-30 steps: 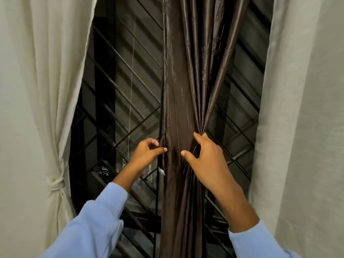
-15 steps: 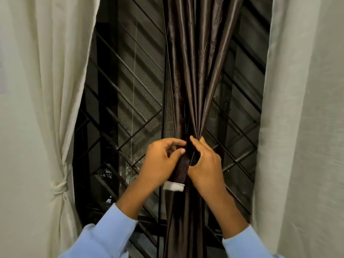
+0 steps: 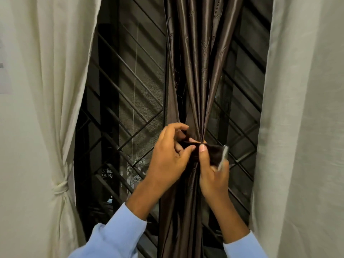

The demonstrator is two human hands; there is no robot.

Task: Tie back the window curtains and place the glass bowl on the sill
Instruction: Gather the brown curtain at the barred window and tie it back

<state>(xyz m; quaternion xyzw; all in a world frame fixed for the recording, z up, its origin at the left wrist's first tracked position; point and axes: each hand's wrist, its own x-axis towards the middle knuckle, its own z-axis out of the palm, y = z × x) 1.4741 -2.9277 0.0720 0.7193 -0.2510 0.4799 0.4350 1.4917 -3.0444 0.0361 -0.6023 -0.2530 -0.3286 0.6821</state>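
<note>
Three curtains. One brown curtain (image 3: 195, 71) in middle of window, bunched tight. Left cream curtain (image 3: 61, 90) tied with knot (image 3: 60, 187). Right cream curtain (image 3: 297, 108) hangs loose.

Two hands. Left hand (image 3: 167, 161) grip closed, pinching brown band (image 3: 214, 151) round bunch. Right hand (image 3: 212, 170) grip closed on band's other end.

White band tip (image 3: 224, 155) blurry. Right fingers mostly hidden behind band.

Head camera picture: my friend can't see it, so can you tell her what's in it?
The left hand and right hand pinch a dark tie band around a gathered brown curtain before a window grille. The left cream curtain is already knotted back; the right cream curtain hangs straight.
</note>
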